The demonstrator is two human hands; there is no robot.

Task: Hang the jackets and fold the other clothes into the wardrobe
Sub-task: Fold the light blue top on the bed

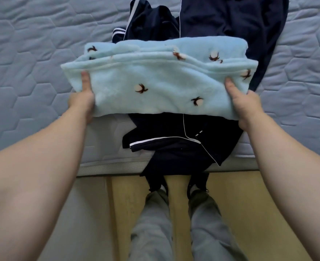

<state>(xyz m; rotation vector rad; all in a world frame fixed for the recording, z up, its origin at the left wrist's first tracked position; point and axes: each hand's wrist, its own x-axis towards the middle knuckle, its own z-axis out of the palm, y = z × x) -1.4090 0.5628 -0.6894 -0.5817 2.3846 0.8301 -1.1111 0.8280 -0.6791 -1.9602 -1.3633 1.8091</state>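
A folded light-blue fleece garment with small brown and white cotton-flower prints is held over the bed. My left hand grips its left end, thumb on top and fingers hidden underneath. My right hand grips its right end the same way. Beneath it lies a dark navy jacket with white piping and white stripes, spread out flat; its lower part hangs over the bed's front edge.
The blue-grey quilted mattress fills the view left and right of the clothes. Its front edge runs across the middle. Below are a wooden floor, a grey mat, and my legs and dark shoes.
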